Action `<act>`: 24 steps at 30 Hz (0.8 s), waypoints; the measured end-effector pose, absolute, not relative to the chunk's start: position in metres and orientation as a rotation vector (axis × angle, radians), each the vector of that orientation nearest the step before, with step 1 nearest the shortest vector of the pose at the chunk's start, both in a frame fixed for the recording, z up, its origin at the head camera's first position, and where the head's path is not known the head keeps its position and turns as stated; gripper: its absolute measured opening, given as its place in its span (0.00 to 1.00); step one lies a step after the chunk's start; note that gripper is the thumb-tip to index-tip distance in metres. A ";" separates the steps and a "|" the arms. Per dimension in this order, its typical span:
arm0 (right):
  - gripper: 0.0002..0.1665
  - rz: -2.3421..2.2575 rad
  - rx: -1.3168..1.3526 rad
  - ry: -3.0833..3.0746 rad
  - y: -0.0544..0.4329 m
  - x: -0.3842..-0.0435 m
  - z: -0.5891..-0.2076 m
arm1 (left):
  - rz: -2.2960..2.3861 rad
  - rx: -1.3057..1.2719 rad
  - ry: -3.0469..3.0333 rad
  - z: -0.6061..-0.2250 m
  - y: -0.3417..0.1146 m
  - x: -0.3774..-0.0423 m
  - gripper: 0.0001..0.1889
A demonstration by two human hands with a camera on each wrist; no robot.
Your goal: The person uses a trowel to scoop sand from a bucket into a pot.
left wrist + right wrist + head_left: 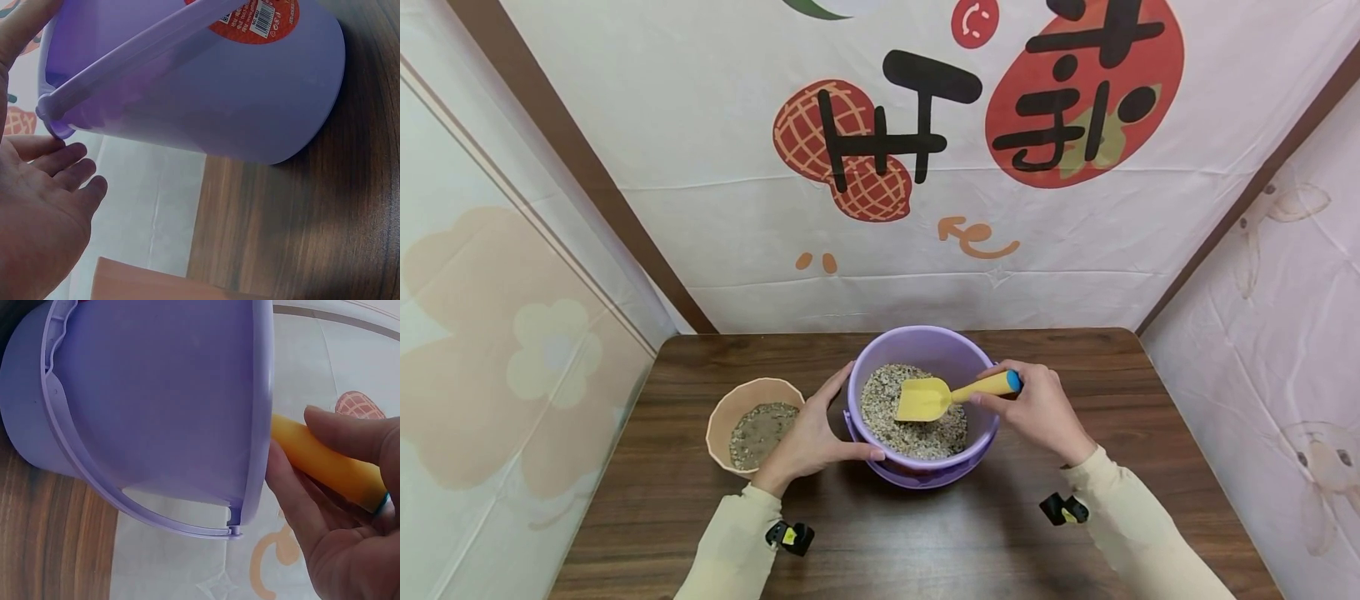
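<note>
A purple bucket [917, 467] stands on the table, partly filled with coarse, grainy material [887, 408]. Over that material is the scoop of a yellow toy shovel [925, 400], inside the bucket. My right hand [1037, 408] grips the shovel's handle [325, 465], which has a blue end, beside the rim. Against the bucket's left side rests my left hand [808, 437], thumb and fingers spread along the rim. In the left wrist view its loose fingertips [78, 150] touch near the pivot of the lowered bucket handle [137, 53].
Left of the bucket, partly behind my left hand, stands a peach bowl [718, 417] with murky water and grains in it. The brown wooden table [1097, 375] ends at a printed cloth wall [722, 225] at the back. More cloth hangs at both sides.
</note>
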State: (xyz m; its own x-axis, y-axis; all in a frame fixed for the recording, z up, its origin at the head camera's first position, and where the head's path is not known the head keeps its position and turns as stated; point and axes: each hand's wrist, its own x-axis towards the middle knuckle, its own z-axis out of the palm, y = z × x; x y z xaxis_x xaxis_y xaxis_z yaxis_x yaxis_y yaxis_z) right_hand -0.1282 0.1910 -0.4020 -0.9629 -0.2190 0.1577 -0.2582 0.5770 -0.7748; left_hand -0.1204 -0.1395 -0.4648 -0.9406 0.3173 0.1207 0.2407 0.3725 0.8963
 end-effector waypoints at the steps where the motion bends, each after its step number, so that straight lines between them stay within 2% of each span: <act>1: 0.14 1.370 0.408 -2.749 0.191 -0.129 -0.403 | 1.641 0.520 2.542 -0.465 -0.139 -0.121 0.68; 24: 0.11 1.525 0.335 -2.702 0.175 -0.140 -0.414 | 1.640 0.514 2.539 -0.465 -0.138 -0.121 0.68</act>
